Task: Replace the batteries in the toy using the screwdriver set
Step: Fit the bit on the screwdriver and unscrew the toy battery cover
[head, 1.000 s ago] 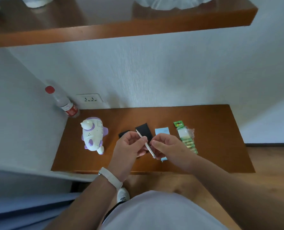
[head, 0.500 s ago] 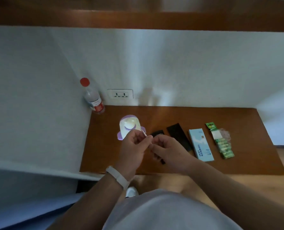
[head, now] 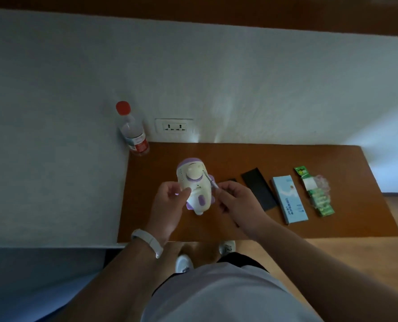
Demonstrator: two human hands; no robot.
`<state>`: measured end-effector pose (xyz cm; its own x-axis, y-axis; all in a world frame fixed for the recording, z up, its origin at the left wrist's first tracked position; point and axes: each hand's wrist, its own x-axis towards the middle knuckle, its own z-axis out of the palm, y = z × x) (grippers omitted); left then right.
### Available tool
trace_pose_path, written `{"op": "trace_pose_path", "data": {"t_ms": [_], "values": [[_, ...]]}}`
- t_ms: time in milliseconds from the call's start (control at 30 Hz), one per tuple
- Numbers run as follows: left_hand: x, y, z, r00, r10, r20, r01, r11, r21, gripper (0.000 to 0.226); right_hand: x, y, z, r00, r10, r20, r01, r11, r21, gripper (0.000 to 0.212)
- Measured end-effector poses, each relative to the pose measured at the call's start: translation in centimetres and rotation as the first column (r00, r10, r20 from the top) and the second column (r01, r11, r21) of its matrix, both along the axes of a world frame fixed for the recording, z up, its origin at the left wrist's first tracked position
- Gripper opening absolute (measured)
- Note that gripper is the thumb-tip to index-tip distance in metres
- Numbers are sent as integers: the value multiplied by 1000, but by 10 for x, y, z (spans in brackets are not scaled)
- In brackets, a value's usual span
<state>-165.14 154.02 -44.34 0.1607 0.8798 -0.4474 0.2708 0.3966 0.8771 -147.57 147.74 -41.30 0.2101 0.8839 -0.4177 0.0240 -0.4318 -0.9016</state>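
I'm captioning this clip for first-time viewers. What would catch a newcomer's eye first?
The white and purple toy, held in the left hand over the wooden table, stands out first. The right hand pinches a thin screwdriver pointed at it. A green battery pack lies at the table's right end, and a red-capped bottle stands in the far left corner.

The right hand (head: pixel 237 201) hides the rear of the screwdriver (head: pixel 210 181) and part of a small black piece (head: pixel 227 180). The left hand (head: pixel 167 205) covers one flank of the toy (head: pixel 194 182). Print on the blue box (head: pixel 288 198) is too small to read.
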Motion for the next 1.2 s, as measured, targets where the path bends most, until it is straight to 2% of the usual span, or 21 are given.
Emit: {"op": "trace_pose_path", "data": {"t_ms": [100, 200, 367, 500, 567, 700, 867, 1000, 1200], "values": [[1, 10, -15, 998, -29, -50, 28, 999, -25, 31, 4, 13, -9, 996, -33, -78, 31, 999, -26, 23], [1, 16, -28, 999, -49, 4, 49, 993, -109, 51, 4, 31, -18, 987, -104, -119, 95, 992, -81, 21], [4, 28, -44, 986, 15, 167, 26, 971, -236, 59, 7, 55, -30, 979, -129, -160, 114, 988, -100, 20], [10, 29, -51, 967, 45, 251, 34, 953, -300, 47, 9, 65, -41, 900, -208, -382, 164, 976, -145, 22], [12, 30, -56, 958, 69, 277, 23, 948, -318, 48, 11, 67, -45, 880, -213, -424, 162, 975, -154, 23], [16, 31, -61, 944, 76, 321, 25, 954, -299, 74, 16, 67, -49, 869, -193, -456, 147, 980, -136, 22], [20, 29, -64, 943, 110, 315, -23, 964, -266, 75, 13, 63, -43, 863, -159, -479, 116, 986, -119, 25], [15, 28, -55, 923, 118, 367, -21, 966, -257, 67, 8, 53, -28, 870, -135, -475, 109, 991, -80, 29], [4, 26, -8, 875, 28, 483, 62, 984, -168, 87, -3, 36, 17, 843, -99, -528, 138, 990, 34, 28]]}}
